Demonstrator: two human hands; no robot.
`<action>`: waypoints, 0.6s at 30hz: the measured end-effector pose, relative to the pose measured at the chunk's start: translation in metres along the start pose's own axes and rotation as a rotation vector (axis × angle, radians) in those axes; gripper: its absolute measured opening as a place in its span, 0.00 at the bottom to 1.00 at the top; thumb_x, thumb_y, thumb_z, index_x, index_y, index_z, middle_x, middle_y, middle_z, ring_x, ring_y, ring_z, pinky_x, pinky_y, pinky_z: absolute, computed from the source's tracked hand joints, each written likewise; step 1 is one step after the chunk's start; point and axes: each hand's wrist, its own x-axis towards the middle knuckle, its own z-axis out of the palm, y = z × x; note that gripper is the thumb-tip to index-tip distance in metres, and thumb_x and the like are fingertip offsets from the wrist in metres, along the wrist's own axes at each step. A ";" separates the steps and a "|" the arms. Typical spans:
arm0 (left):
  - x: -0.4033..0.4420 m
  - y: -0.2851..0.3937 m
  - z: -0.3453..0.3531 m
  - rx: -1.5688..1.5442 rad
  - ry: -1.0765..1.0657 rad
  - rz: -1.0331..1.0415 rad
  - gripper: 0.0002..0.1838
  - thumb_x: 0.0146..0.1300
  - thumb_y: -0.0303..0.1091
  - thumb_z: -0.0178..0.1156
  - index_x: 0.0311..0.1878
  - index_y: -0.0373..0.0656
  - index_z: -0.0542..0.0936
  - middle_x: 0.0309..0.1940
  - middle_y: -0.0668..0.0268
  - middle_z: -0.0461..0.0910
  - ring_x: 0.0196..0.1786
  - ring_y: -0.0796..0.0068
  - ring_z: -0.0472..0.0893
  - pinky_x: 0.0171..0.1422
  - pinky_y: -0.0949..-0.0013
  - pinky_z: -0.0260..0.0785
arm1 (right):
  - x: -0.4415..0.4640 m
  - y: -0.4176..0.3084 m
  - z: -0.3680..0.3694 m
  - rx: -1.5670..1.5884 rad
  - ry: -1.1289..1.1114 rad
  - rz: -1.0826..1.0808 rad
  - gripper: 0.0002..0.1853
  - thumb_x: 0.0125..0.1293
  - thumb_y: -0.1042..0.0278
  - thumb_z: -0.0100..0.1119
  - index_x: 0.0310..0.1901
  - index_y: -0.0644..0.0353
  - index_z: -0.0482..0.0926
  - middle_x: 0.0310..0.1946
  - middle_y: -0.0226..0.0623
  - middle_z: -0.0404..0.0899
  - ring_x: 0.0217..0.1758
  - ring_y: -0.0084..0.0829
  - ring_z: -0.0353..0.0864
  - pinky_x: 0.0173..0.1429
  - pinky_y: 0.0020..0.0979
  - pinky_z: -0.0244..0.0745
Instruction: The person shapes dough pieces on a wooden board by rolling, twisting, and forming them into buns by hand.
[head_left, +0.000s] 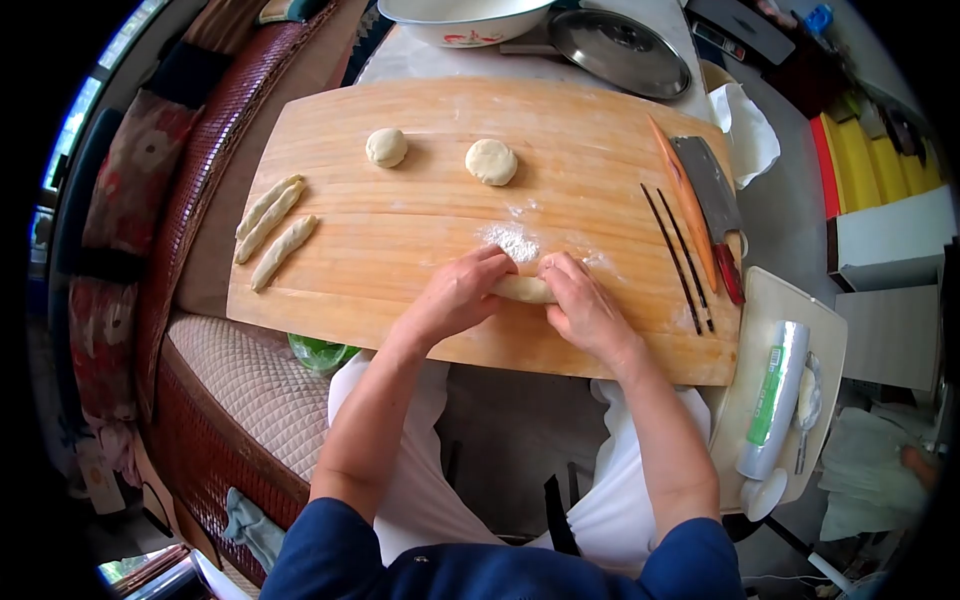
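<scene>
A short roll of dough (524, 290) lies near the front edge of the wooden board (400, 240). My left hand (465, 292) is closed on its left end, and my right hand (583, 303) grips the right end. Loose white flour (512, 241) is scattered just beyond my hands. Two round dough balls, one on the left (386, 147) and one on the right (491, 161), rest farther back. At the board's left side lie several twisted dough strips (284, 253).
On the right of the board are two dark chopsticks (676, 259), a wooden rolling pin (684, 195) and a cleaver (708, 190). Behind it stand a white basin (465, 27) and a metal lid (620, 50). A tray (820, 345) with a plastic-wrap roll (774, 400) is at right.
</scene>
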 end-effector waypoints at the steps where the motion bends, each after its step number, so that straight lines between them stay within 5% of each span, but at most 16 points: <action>1: 0.002 0.004 -0.001 -0.034 -0.009 -0.027 0.21 0.50 0.20 0.66 0.51 0.42 0.81 0.43 0.60 0.82 0.47 0.57 0.82 0.50 0.60 0.75 | 0.000 0.002 0.000 0.005 0.009 0.002 0.17 0.54 0.80 0.60 0.47 0.63 0.74 0.49 0.47 0.77 0.48 0.52 0.79 0.53 0.48 0.75; 10: 0.013 0.007 -0.002 -0.101 -0.050 -0.159 0.16 0.53 0.30 0.73 0.46 0.42 0.85 0.36 0.60 0.85 0.37 0.62 0.83 0.43 0.63 0.75 | 0.004 0.000 -0.019 0.125 -0.182 0.278 0.16 0.62 0.61 0.68 0.46 0.61 0.79 0.38 0.50 0.82 0.46 0.53 0.81 0.48 0.47 0.74; 13: 0.013 0.005 -0.007 -0.118 -0.110 -0.236 0.14 0.57 0.33 0.72 0.46 0.41 0.84 0.32 0.59 0.84 0.35 0.64 0.82 0.41 0.63 0.73 | 0.000 0.009 -0.023 0.145 -0.169 0.215 0.16 0.61 0.61 0.68 0.46 0.60 0.80 0.35 0.50 0.82 0.44 0.55 0.80 0.48 0.48 0.74; 16: 0.013 0.000 -0.008 -0.210 -0.131 -0.286 0.13 0.60 0.33 0.70 0.46 0.39 0.84 0.29 0.61 0.82 0.33 0.70 0.82 0.39 0.65 0.73 | 0.000 0.014 -0.029 0.266 -0.179 0.154 0.12 0.63 0.64 0.67 0.42 0.64 0.80 0.27 0.44 0.80 0.29 0.38 0.80 0.36 0.36 0.72; 18: 0.014 -0.002 -0.010 -0.323 -0.138 -0.338 0.13 0.62 0.34 0.68 0.47 0.38 0.84 0.28 0.64 0.81 0.33 0.75 0.81 0.38 0.67 0.73 | 0.002 0.010 -0.039 0.487 -0.327 0.413 0.11 0.66 0.64 0.65 0.42 0.64 0.81 0.26 0.37 0.80 0.26 0.27 0.77 0.32 0.29 0.71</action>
